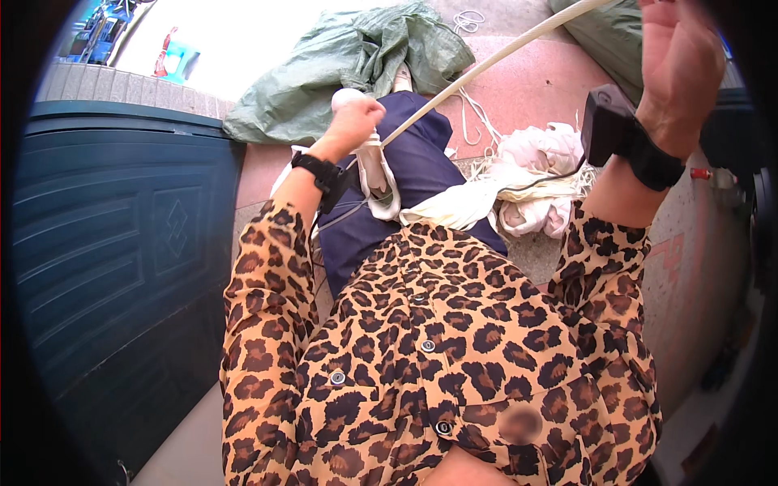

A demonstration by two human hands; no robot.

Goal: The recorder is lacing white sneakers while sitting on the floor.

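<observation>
A white shoe (381, 190) lies over my lap with its opening up and a brownish inside showing. My left hand (356, 125) is closed around its middle and hides that part; a rounded white end sticks out beyond the fingers. From the shoe, a cream-coloured lace (494, 65) runs taut up and to the right. At the upper right, my right hand (681, 57) is raised beside the lace's far end. The picture's top edge cuts off its fingertips, but the tight lace leads to this hand. Dark straps with small devices sit on both wrists.
White cloth bundles (547, 162) with loose strings lie right of my dark blue-clad legs (429, 154). A green woven sack (348, 65) is spread ahead, with another sack (616, 49) at the upper right. A dark blue panelled door (121, 243) stands on the left.
</observation>
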